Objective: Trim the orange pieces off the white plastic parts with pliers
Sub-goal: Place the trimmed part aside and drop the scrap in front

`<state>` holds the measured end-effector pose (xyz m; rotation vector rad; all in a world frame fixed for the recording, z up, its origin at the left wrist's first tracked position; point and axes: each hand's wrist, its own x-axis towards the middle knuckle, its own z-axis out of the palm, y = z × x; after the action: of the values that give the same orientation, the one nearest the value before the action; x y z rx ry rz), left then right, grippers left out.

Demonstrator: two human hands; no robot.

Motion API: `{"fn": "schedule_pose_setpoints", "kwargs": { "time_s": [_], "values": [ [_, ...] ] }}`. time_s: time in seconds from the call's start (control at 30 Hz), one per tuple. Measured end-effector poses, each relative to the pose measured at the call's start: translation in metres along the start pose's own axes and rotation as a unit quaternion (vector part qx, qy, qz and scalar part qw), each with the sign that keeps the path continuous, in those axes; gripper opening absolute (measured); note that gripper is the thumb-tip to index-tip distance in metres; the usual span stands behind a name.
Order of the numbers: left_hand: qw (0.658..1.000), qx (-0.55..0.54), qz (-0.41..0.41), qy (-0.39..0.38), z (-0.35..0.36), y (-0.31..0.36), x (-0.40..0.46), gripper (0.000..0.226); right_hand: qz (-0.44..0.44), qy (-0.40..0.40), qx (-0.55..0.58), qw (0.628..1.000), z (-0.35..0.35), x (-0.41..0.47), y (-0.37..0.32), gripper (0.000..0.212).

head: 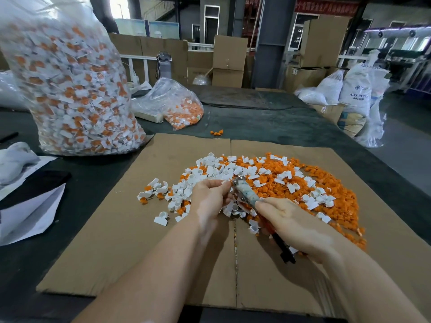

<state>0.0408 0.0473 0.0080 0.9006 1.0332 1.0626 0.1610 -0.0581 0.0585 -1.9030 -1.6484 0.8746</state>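
Here, over a flattened cardboard sheet (pixel 130 241), the left hand (pixel 210 199) pinches a white plastic part (pixel 225 182) at the tip of the pliers (pixel 247 194), whose handles the right hand (pixel 296 227) grips. Trimmed white parts (pixel 210 173) and orange pieces (pixel 326 180) lie heaped beneath. A tall clear bag (pixel 70 89) holds untrimmed parts; a smaller bag (pixel 172 103) holds mostly orange scraps.

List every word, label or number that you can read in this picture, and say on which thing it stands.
"ABS RESIN": on the white woven sack at the right.
Smaller line under it: starts "ABS", the rest blurred.
Red banner with pale characters at the top: too blurred to read.
Brown cardboard boxes: small marks, not readable.
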Motion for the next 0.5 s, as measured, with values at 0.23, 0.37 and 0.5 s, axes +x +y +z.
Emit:
{"fn": "schedule_pose_setpoints", "kwargs": {
  "time_s": [0.23,0.37,0.5],
  "values": [
    [1.000,0.012,0.004,-0.003,0.000,-0.001,-0.003,0.007,-0.010,0.028,-0.041,0.999,0.005,0.002,0.004,0.034],
    [1.000,0.013,0.007,-0.007,0.001,-0.003,-0.004,0.003,-0.020,0.059,-0.044,0.997,0.009,0.004,0.009,0.033],
    [1.000,0.020,0.004,-0.004,0.001,-0.008,-0.006,0.006,-0.026,0.090,-0.076,0.993,0.014,0.005,0.016,0.031]
  ]
}}
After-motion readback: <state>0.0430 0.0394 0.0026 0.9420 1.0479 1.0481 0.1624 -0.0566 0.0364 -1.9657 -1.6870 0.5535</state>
